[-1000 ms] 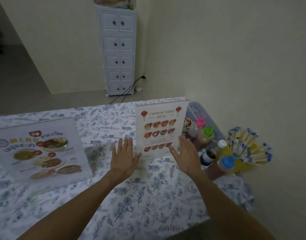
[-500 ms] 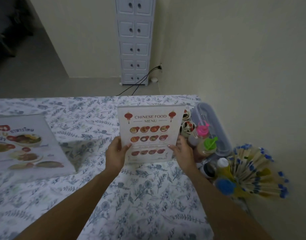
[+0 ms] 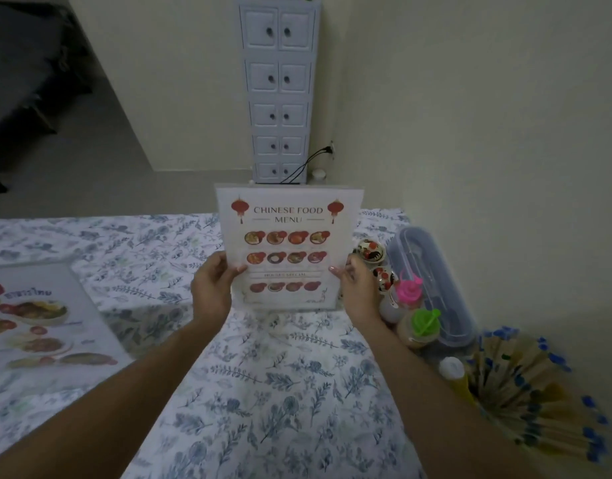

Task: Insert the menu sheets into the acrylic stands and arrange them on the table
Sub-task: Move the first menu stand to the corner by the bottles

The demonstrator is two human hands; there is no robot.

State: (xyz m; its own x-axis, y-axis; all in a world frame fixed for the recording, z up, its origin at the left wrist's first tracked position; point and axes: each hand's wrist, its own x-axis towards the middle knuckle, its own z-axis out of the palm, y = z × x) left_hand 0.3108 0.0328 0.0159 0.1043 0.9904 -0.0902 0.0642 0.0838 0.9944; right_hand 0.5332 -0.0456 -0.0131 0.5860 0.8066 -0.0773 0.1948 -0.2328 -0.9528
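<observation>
At the centre of the frame, the menu sheet in the acrylic stand (image 3: 289, 247) reads "CHINESE FOOD MENU" in red-brown capitals between two red lantern drawings. Lower down on it, a small banner seems to say "HOUSE'S SPECIAL", though the letters are faint. At the left edge, the second menu sheet (image 3: 45, 316) carries red Thai script, too blurred and cut off to make out. The bottle labels at right are unreadable.

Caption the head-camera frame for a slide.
Both hands, left hand and right hand, grip the Chinese food menu stand by its side edges above the floral tablecloth.
</observation>
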